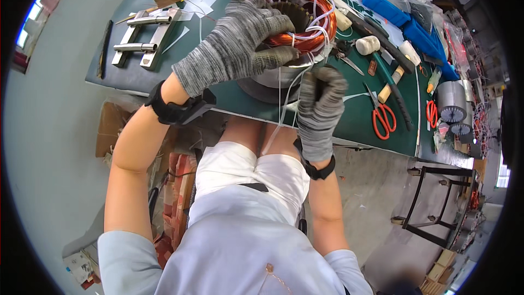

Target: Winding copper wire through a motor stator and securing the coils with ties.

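Observation:
A motor stator (267, 79) stands near the table's front edge, with a thick ring of copper windings (326, 16) on top. White lacing cord (317, 28) loops round the windings, and strands of it hang down over the table edge. My left hand (245, 38), in a grey knit glove, grips the left side of the winding ring, its thumb on the near side and its fingers farther over. My right hand (322, 106), gloved alike, is closed at the stator's near right. Cord runs into its curled fingers; their tips are partly hidden.
Red-handled scissors (383, 121), a white-headed mallet (368, 45) and a wooden-handled hammer (391, 86) lie to the right. A metal frame (155, 43) sits at the left. Blue bins (385, 5) line the back right. A black wheeled frame (436, 202) stands on the floor.

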A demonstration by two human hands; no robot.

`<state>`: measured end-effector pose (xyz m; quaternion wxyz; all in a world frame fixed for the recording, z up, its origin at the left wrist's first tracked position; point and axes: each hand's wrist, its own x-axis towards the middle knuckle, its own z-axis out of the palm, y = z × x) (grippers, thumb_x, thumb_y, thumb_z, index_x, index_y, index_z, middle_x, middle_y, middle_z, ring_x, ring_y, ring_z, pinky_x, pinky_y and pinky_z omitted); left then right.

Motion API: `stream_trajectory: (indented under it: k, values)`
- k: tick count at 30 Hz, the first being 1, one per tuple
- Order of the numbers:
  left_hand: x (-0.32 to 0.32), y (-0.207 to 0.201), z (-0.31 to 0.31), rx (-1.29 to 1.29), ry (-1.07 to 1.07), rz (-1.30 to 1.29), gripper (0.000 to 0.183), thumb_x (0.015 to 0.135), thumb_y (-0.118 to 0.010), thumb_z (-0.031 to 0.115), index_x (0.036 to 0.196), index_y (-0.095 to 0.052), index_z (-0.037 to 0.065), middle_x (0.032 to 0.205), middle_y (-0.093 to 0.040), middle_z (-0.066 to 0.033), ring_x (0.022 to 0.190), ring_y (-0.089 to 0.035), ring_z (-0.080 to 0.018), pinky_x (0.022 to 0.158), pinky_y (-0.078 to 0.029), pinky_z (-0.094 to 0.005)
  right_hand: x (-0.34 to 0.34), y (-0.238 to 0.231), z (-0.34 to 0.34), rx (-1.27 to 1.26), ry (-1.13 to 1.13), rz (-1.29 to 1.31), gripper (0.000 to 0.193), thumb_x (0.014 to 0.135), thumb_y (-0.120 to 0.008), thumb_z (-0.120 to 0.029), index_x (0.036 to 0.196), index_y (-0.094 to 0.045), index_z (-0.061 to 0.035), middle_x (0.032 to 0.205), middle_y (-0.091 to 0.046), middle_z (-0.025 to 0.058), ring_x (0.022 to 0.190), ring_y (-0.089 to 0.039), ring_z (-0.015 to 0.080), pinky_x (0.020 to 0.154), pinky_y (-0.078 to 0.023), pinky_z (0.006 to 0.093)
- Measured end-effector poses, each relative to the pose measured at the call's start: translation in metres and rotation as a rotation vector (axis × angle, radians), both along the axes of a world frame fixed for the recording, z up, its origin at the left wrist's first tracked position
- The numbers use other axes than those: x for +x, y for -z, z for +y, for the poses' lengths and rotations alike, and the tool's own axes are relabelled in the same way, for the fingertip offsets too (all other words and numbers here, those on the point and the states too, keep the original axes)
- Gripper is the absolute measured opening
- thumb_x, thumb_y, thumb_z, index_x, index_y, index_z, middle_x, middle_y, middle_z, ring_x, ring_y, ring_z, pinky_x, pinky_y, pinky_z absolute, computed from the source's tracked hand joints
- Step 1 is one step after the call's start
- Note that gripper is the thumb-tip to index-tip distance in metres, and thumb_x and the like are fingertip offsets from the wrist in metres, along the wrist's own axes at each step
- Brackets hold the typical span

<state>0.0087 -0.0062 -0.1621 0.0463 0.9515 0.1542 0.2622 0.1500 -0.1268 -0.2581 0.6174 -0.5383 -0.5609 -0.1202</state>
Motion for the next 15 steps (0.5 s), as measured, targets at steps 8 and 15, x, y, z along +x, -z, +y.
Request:
stream_trajectory:
  k: [8, 15]
  values:
    - [-0.004, 0.016, 0.003, 0.082, 0.044, -0.147, 0.042, 0.073, -0.066, 0.042, 0.1, -0.061, 0.01, 0.1, -0.06, -0.0126, 0.106, -0.05, -0.0304, 0.102, -0.024, -0.0446, 0.031, -0.063, -0.063, -0.357, -0.417, 0.773, 0.036, 0.091, -0.042, -0.037, 0.097, -0.058, -0.0048, 0.086, -0.057, 0.0037, 0.067, -0.05, 0.0097, 0.051, -0.031, 0.0185]
    - [-0.003, -0.006, -0.007, -0.073, 0.044, -0.1, 0.034, 0.072, -0.069, 0.027, 0.097, -0.06, 0.006, 0.09, -0.056, -0.0124, 0.088, -0.051, -0.0292, 0.075, -0.042, -0.0367, 0.042, -0.07, -0.064, -0.361, -0.464, 0.221, 0.023, 0.091, -0.047, -0.019, 0.099, -0.057, -0.0006, 0.087, -0.061, 0.0077, 0.07, -0.055, 0.0143, 0.066, -0.045, 0.0255]
